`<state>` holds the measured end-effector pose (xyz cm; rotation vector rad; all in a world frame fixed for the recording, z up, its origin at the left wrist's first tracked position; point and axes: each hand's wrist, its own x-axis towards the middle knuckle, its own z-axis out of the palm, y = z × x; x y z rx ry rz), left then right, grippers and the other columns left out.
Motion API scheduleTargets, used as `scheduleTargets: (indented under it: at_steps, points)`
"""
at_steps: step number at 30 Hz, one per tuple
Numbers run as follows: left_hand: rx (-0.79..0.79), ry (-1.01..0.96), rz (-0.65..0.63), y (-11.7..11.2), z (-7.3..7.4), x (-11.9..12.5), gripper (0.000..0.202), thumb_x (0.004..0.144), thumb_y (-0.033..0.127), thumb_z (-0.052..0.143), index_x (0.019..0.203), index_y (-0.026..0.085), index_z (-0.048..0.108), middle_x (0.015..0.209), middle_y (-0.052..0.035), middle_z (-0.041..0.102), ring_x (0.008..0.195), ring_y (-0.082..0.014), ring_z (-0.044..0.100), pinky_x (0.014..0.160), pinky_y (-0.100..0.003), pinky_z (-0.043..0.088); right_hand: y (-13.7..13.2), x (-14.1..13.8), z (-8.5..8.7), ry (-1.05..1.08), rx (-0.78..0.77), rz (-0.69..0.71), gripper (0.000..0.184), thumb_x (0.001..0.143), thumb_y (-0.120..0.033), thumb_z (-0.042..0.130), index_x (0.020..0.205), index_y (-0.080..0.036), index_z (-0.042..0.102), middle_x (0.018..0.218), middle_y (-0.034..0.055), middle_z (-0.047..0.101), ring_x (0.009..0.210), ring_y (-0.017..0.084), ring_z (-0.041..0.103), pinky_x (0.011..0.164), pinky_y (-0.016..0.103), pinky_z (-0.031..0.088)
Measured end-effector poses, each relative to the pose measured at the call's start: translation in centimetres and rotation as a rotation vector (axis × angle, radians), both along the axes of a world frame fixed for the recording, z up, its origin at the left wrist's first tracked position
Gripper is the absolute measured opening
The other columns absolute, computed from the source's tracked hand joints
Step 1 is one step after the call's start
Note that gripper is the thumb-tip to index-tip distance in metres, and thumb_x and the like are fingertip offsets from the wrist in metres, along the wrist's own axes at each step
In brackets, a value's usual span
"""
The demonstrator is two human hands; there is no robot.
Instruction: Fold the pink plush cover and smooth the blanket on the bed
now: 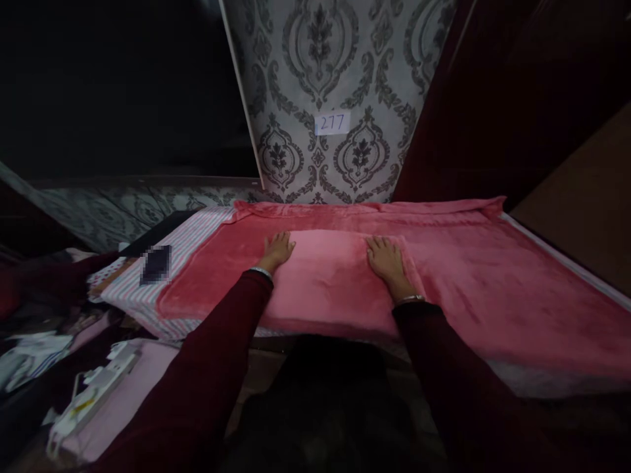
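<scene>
A folded pink cloth (323, 279) with a plush look lies on a larger pink-red plush blanket (473, 263) spread over the table. Flat near the folded cloth's far left corner rests my left hand (279, 249), fingers stretched out. My right hand (387, 259) lies palm down by its far right corner, fingers likewise extended. Both hands press on the fabric without gripping it. Beneath the blanket, a striped cloth (142, 295) shows at the left end.
A dark pixelated patch (156, 265) sits on the striped cloth. At lower left are a white power strip (101, 387) with cords and piled clothes (34, 355). Behind stand a patterned wall (320, 66) with a paper reading 277 (332, 123) and a large dark screen (123, 92).
</scene>
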<state>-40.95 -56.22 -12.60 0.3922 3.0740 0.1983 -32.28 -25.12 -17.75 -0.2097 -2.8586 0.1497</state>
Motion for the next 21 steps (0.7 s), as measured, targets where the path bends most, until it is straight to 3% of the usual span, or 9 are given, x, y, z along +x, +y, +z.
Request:
scheduleTargets:
  at_steps: [3, 7, 11, 14, 17, 21]
  points:
    - [-0.005, 0.018, -0.003, 0.1, 1.1, 1.8, 0.062, 0.109, 0.036, 0.030, 0.161, 0.002, 0.031, 0.173, -0.0229, 0.024, 0.162, -0.0355, 0.018, 0.128, -0.066, 0.013, 0.0, 0.4, 1.5, -0.086, -0.065, -0.016, 0.055, 0.105, -0.025, 0.032, 0.157, -0.016, 0.050, 0.165, 0.0130, 0.045, 0.149, 0.032, 0.041, 0.120, 0.056, 0.034]
    - [0.015, 0.030, -0.164, 3.9, 1.3, 6.3, 0.066, 0.109, 0.044, 0.030, 0.164, 0.007, 0.029, 0.175, -0.0183, 0.022, 0.164, -0.0282, 0.013, 0.133, -0.054, 0.010, -0.9, 2.8, 2.9, -0.067, -0.117, 0.012, 0.056, 0.106, -0.029, 0.033, 0.160, -0.016, 0.046, 0.165, 0.0158, 0.044, 0.150, 0.032, 0.041, 0.121, 0.057, 0.033]
    - [0.077, 0.057, -0.469, 9.2, -1.0, 12.7, 0.070, 0.107, 0.050, 0.030, 0.167, 0.013, 0.027, 0.175, -0.0136, 0.025, 0.164, -0.0275, 0.016, 0.133, -0.053, 0.012, -3.2, 7.3, 2.1, -0.052, -0.045, 0.118, 0.057, 0.106, -0.030, 0.035, 0.161, -0.020, 0.045, 0.167, 0.0121, 0.042, 0.153, 0.034, 0.036, 0.122, 0.060, 0.031]
    - [0.049, 0.029, -0.496, 10.9, -3.1, 15.6, 0.071, 0.106, 0.052, 0.030, 0.166, 0.013, 0.031, 0.174, -0.0143, 0.026, 0.163, -0.0305, 0.018, 0.132, -0.060, 0.013, -4.7, 9.8, 0.4, -0.115, 0.004, 0.095, 0.056, 0.107, -0.032, 0.031, 0.160, -0.025, 0.047, 0.169, 0.0075, 0.039, 0.154, 0.033, 0.034, 0.121, 0.061, 0.031]
    - [0.025, 0.056, -0.463, 10.0, -4.0, 15.8, 0.074, 0.105, 0.056, 0.034, 0.165, 0.014, 0.033, 0.174, -0.0158, 0.025, 0.163, -0.0320, 0.017, 0.131, -0.061, 0.012, -5.1, 10.6, -0.7, -0.085, 0.035, 0.073, 0.056, 0.108, -0.034, 0.028, 0.161, -0.027, 0.046, 0.169, 0.0061, 0.038, 0.155, 0.031, 0.033, 0.122, 0.060, 0.030]
    - [-0.020, 0.064, -0.340, 5.6, -3.5, 14.7, 0.076, 0.103, 0.059, 0.036, 0.164, 0.014, 0.036, 0.173, -0.0164, 0.026, 0.163, -0.0318, 0.019, 0.132, -0.059, 0.013, -5.0, 10.4, -0.9, -0.066, 0.028, 0.064, 0.056, 0.109, -0.035, 0.027, 0.160, -0.027, 0.047, 0.169, 0.0061, 0.039, 0.155, 0.030, 0.034, 0.122, 0.058, 0.031]
